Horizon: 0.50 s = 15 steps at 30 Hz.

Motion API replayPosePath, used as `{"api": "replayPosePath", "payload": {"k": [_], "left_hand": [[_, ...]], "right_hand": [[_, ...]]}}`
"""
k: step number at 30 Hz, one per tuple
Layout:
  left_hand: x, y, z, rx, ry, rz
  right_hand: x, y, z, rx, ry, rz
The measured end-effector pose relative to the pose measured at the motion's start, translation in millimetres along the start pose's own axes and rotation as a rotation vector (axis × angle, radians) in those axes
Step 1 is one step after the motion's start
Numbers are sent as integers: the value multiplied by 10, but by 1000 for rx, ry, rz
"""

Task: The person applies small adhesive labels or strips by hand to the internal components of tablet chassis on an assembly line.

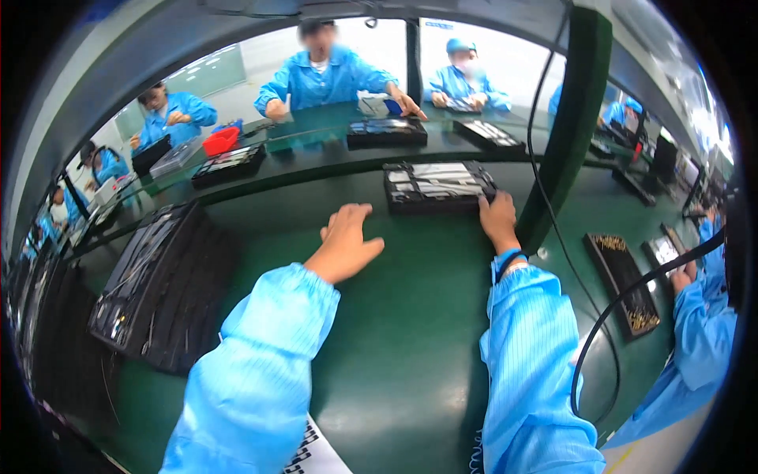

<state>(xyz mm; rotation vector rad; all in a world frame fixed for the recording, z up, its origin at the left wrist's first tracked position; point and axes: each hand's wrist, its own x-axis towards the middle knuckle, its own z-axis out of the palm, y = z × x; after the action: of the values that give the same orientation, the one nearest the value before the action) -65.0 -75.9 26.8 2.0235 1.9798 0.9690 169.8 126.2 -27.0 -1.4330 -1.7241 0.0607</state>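
At one o'clock on the green surface (403,324), a black tray (430,205).
My right hand (499,217) touches its four o'clock corner, grip unclear; my left hand (345,243) is open, apart, toward its eight.

Black tray (442,207), pale strips (431,177) across its top, on green bench (410,316)

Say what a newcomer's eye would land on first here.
First, the two bright blue sleeves from the lower edge: the right hand is at the right end of a black tray with pale strips, the left hand empty over the green table. Then the stack of black trays at left, and the red bin beyond it.
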Motion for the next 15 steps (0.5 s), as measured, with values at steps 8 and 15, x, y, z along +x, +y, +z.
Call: {"api": "replayPosePath", "payload": {"k": [8, 15], "left_hand": [[865, -383, 717, 53, -111, -77], [837, -610, 667, -247, -135, -94]], "right_hand": [[84, -170, -39, -225, -283, -126], [72, -250, -36, -268, -197, -166]]}}
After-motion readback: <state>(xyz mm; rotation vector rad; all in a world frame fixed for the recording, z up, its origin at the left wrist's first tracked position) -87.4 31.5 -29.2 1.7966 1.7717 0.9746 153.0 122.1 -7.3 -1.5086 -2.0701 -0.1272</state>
